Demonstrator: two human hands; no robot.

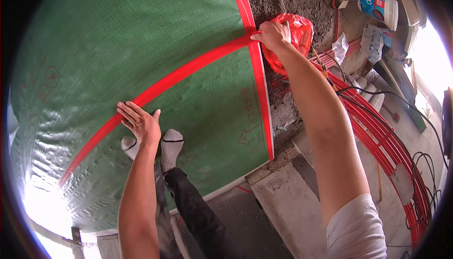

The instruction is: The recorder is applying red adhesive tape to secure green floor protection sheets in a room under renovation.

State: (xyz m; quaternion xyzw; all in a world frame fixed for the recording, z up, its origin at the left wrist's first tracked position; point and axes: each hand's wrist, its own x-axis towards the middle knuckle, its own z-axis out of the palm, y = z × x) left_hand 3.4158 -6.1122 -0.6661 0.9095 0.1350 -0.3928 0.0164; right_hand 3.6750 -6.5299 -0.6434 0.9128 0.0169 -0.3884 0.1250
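A long strip of red tape (191, 67) runs across a green sheet (198, 18) with a woven-looking surface. My left hand (141, 121) lies flat over the strip, fingers stretched out and palm down. At the strip's right end, where it meets another red band (259, 77) along the sheet's edge, my right hand (275, 36) is closed on the tape. Its curled fingers partly hide what they grip. Just behind that hand, a crumpled red plastic bag (302, 31) rests on rough ground.
My feet in grey socks (172, 145) stand on the sheet. Red pipes (377, 138) and black cables (396, 93) curve along the right side. A white and blue bucket (377, 8) lies tipped at upper right, near plastic bottles (373, 44). Boards (292, 202) lie below the sheet.
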